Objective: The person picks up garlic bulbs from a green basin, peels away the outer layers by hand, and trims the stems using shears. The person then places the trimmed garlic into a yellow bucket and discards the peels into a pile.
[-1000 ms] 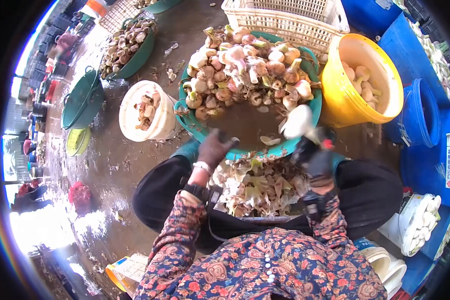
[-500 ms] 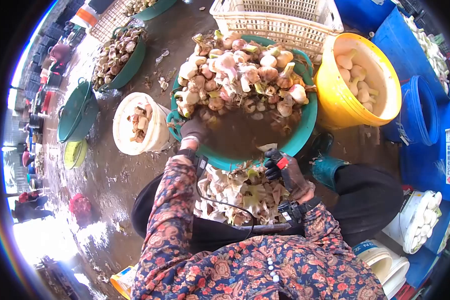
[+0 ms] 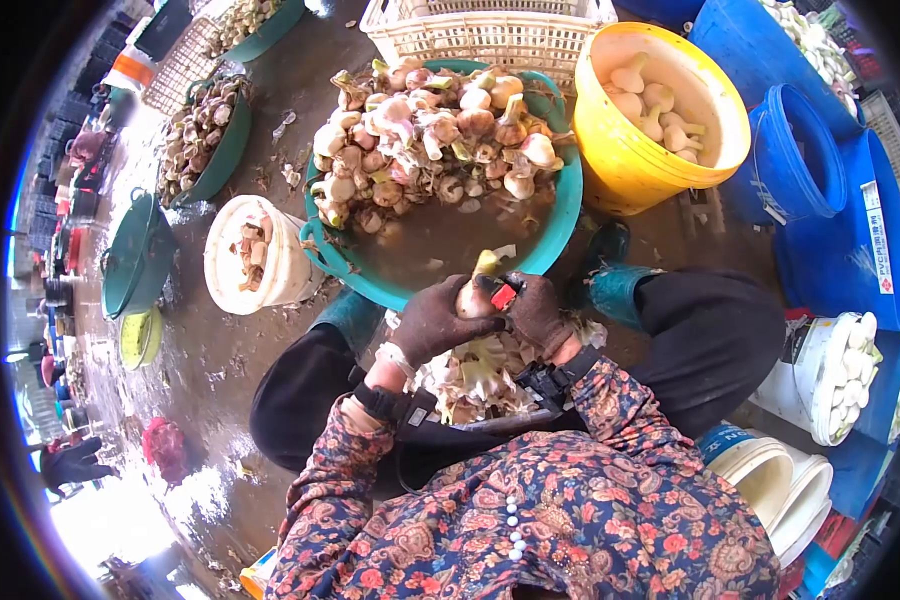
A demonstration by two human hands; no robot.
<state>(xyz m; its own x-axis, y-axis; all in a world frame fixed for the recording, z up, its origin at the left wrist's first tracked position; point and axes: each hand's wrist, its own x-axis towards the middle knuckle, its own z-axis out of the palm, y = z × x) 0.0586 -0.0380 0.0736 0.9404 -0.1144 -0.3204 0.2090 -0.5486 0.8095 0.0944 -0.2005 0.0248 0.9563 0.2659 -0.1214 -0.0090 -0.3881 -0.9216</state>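
Observation:
My left hand (image 3: 433, 322), in a dark glove, is closed around a garlic bulb (image 3: 474, 297) with its pale stem end pointing up and away. Close against it, my gloved right hand (image 3: 538, 312) grips a small red tool (image 3: 504, 297); its working end is not clear. Both hands are over the near rim of a green tub (image 3: 562, 225). Unpeeled garlic bulbs (image 3: 420, 140) are heaped on the tub's far side, with brown water (image 3: 450, 250) on the near side. Below my hands lies a pile of pale garlic peelings (image 3: 480, 378).
A yellow bucket (image 3: 610, 165) with peeled bulbs stands right of the tub, beside a blue bucket (image 3: 820, 150). To the left is a white bucket (image 3: 292, 262) with scraps. Behind the tub sits a cream crate (image 3: 480, 40). A white bucket (image 3: 795, 385) full of peeled bulbs stands at right.
My left hand has come out of the tub, now holding a garlic bulb, and moved right to meet my right hand. My right hand has risen slightly with the red tool. The view has shifted.

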